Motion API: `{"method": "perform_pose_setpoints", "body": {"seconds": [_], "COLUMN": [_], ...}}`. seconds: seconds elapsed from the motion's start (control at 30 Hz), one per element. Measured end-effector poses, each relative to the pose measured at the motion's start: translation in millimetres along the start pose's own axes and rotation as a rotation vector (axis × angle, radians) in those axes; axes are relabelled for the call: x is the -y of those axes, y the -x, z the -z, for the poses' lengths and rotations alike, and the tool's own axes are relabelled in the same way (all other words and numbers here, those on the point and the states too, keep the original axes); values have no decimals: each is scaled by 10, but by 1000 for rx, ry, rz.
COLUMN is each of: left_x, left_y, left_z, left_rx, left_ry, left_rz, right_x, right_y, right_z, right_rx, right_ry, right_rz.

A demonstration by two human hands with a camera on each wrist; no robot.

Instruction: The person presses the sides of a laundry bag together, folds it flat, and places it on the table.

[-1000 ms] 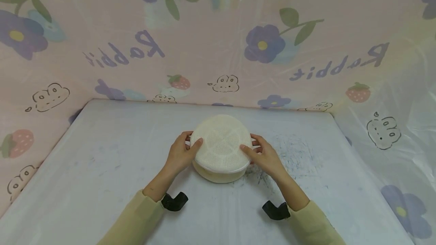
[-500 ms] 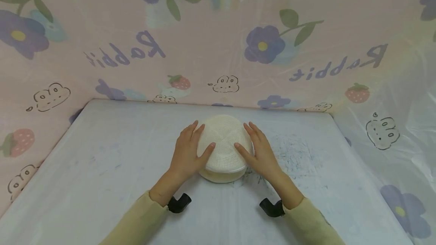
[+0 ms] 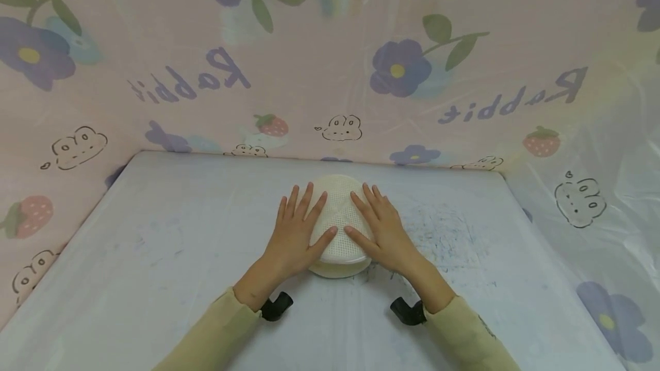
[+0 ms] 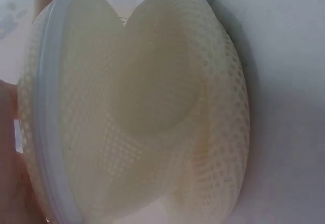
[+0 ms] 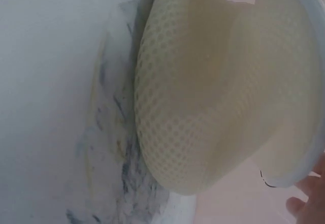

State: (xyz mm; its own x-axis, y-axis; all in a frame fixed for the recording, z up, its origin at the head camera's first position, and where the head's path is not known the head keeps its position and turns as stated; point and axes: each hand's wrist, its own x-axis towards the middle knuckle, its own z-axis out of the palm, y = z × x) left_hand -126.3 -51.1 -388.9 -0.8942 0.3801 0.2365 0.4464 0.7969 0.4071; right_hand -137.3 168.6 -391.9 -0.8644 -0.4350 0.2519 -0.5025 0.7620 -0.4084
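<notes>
A round cream mesh laundry bag [image 3: 338, 208] stands on the white table in the middle of the head view. My left hand [image 3: 296, 236] lies on the left part of its top with fingers spread and straight. On the right part rests my right hand [image 3: 384, 235], fingers likewise extended, the two thumbs almost meeting. The left wrist view shows the bag's mesh side [image 4: 223, 97] folded inward, with a white zipper band [image 4: 48, 107] round its upper rim. In the right wrist view the mesh wall [image 5: 167, 112] also bulges and creases. Whether anything is inside cannot be seen.
The white table [image 3: 180, 216] carries dark scribble marks [image 3: 448, 239] to the right of the bag. A printed sheet [image 3: 309, 73] with flowers and rabbits hangs behind and at both sides. Black curved pieces [image 3: 277, 306] stick out at both wrists.
Both hands have let go of the bag's sides and slid inward onto its top, fingers now spread. The bag has stayed in its place.
</notes>
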Motion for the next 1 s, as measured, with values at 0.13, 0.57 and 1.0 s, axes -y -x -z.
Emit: {"method": "perform_pose_setpoints", "body": {"seconds": [0.13,0.57,1.0], "left_x": [9,74,152], "left_y": [-2,-3,8], "left_z": [-24,-139,-283], "left_rx": [20,55,88], "left_ry": [-6,-34,-41], "left_rz": [-10,-1,4], "right_x": [10,-7,-31], "right_y": [12,52,76], "right_z": [-10,-149,-295], "right_rx": [27,65,80], "right_ry": [35,58,72], "right_rz": [21,45,23]}}
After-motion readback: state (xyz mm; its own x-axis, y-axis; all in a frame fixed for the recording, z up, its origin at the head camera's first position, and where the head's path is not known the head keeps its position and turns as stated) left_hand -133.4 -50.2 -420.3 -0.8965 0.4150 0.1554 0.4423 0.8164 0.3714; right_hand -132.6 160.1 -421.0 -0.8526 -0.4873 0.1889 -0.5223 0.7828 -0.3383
